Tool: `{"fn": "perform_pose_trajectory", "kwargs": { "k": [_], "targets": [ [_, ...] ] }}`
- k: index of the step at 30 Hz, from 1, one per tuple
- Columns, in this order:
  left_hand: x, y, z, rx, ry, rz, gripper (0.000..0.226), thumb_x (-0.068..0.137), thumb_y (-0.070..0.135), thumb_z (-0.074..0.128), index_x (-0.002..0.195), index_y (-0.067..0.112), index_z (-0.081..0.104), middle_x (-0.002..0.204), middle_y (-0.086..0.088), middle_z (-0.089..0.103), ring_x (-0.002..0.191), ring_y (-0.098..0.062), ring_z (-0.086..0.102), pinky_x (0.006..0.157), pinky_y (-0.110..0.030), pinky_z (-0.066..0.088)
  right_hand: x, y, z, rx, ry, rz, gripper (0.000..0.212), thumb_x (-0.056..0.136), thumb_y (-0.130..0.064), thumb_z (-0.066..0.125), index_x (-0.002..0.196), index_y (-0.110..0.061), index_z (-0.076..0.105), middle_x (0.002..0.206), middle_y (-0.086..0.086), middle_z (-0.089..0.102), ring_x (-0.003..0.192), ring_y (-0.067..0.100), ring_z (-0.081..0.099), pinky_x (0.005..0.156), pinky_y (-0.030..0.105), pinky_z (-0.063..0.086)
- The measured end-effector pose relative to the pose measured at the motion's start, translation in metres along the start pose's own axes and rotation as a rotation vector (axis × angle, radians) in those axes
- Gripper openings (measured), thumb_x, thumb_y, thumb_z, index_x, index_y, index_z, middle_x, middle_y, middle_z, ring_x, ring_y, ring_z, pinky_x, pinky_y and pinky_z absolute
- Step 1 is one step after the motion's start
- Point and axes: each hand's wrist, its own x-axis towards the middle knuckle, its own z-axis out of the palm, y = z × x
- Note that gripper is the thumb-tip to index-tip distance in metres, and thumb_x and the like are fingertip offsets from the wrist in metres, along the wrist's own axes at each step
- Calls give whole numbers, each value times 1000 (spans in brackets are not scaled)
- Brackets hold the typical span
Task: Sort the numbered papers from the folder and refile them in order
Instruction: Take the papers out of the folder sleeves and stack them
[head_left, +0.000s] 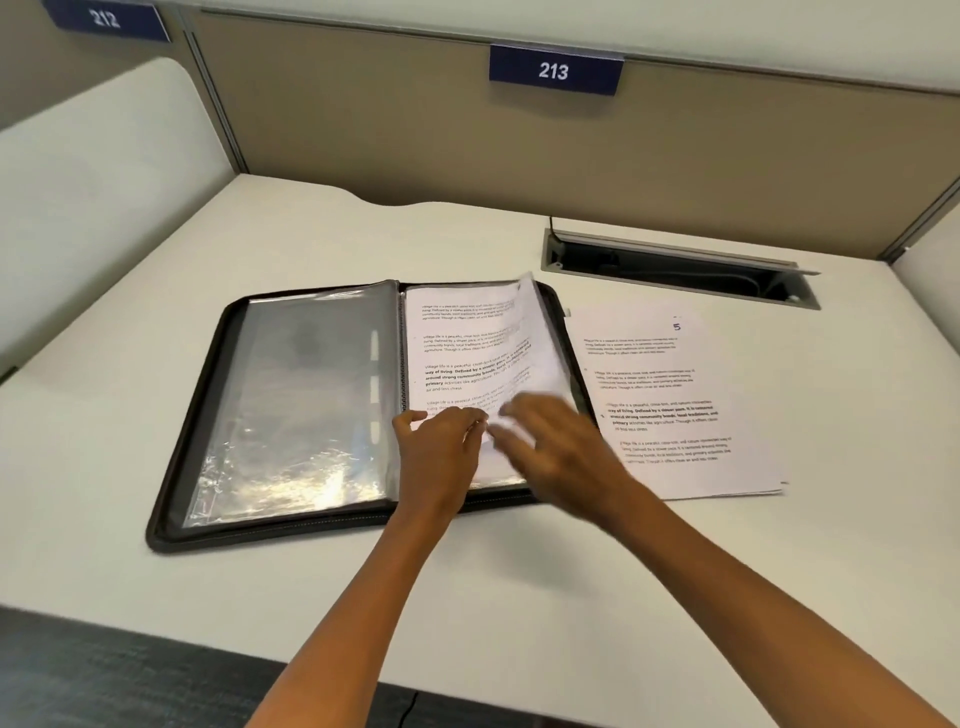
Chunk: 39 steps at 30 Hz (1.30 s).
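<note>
Your folder (291, 415) lies open on desk (519, 571), empty sleeves on its left half, printed sheets (467, 353) on right half. Stack of papers (670, 405) just right of folder, on desk. Your left hand (441, 447) and right hand (561, 447) over sheets' near edge. Cable tray (675, 270) behind stack. Partition (415, 130) behind desk.
</note>
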Motion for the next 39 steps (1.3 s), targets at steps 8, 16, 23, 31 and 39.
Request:
{"fn": "perform_pose_trajectory", "kwargs": {
  "k": [8,16,23,31,39],
  "targets": [
    [3,-7,0,-14,30,-44,13,91,22,61,98,20,71,97,5,73,87,-14,65,84,-25,22,-17,-2,14,-155,-534,-19,57,64,-9,75,117,3,60,128,24,57,112,33,59,89,38,53],
    [-5,9,0,-35,-19,-29,16,94,21,57,100,18,71,99,1,72,92,-14,60,87,-26,23,-5,-33,49,-449,-573,63,45,72,-20,60,115,-7,67,106,14,69,96,26,63,90,33,46],
    [-7,5,-1,-14,-106,-43,19,95,23,54,107,20,68,104,3,71,97,-13,61,94,-30,25,4,-23,44,-412,-495,116,22,60,-10,59,78,-9,73,53,2,60,66,24,62,89,40,48],
    [-26,-9,-2,-26,-119,-5,27,94,34,51,110,19,66,110,4,65,100,-13,61,93,-37,40,-22,-25,29,-253,-262,119,28,73,7,41,64,-10,62,56,4,54,55,23,52,52,30,43],
    [-60,-35,-6,-64,6,-315,20,88,15,62,108,14,65,113,-6,50,105,-23,48,87,-46,48,-82,-56,8,-150,-201,172,27,64,13,47,63,-11,58,62,4,54,63,26,55,73,32,39]
  ]
}}
